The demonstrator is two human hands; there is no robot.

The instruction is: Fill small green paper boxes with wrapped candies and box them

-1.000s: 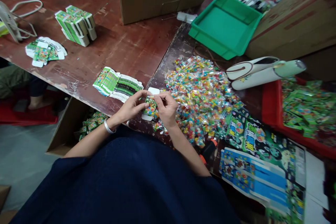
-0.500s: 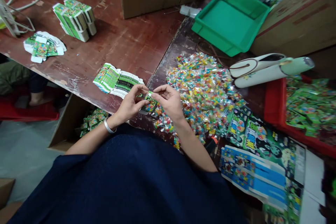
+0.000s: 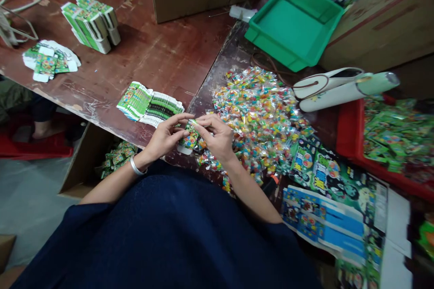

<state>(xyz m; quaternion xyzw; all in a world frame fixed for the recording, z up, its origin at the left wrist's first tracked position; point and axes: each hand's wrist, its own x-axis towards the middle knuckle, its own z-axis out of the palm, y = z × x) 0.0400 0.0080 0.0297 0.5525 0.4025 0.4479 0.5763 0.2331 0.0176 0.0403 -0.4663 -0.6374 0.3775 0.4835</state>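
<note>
Between my two hands is a small green printed candy box [image 3: 190, 138], with a white flap sticking out at its lower end. My left hand [image 3: 167, 137] grips its left side between thumb and fingers, a silver bangle on the wrist. At the box's upper end, my right hand [image 3: 217, 137] pinches with thumb and fingertips; the exact contact is partly hidden by the fingers. Just beyond my left hand lies a row of flattened green boxes [image 3: 149, 104]. A heap of clear candy packets [image 3: 257, 117] spreads beside and beyond my right hand.
A green tray [image 3: 291, 27] stands at the back, near a white pouch [image 3: 325, 83]. To the right are a red bin [image 3: 349, 133] of green packets and printed card sheets [image 3: 325, 216]. Stacked green boxes [image 3: 93, 25] stand far left; below the table edge is an open carton [image 3: 76, 167].
My right fingers have closed in at the box's upper end. The box is turned more upright, its white lower flap now showing. The whole view has shifted slightly.
</note>
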